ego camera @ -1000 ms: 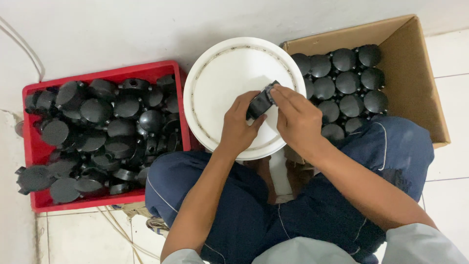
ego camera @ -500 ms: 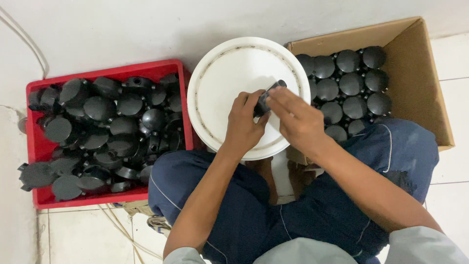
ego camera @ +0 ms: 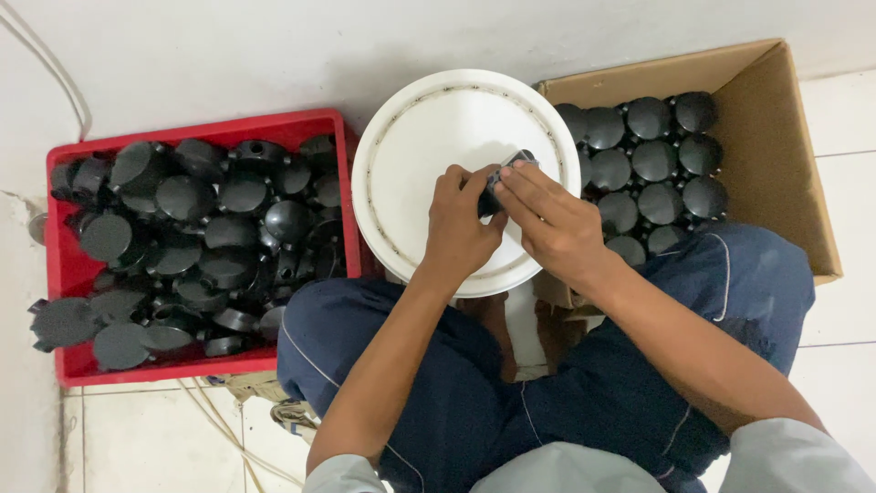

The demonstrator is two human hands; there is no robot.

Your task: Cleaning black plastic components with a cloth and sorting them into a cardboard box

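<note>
Head view: both hands (ego camera: 506,224) grip, seemingly, a black part (ego camera: 504,176) over white lid (ego camera: 429,128).

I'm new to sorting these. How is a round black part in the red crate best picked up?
Judging by shape, grip a top black part across its round rim, coming from above: the red crate is open-topped, and the flat discs face up in a loose pile.

black part (ego camera: 507,173): mostly hidden by hands | cardboard box (ego camera: 776,137): partly behind knee

Red crate (ego camera: 64,274), white lid (ego camera: 429,137), black round parts (ego camera: 648,160), brown box (ego camera: 776,155)
</note>
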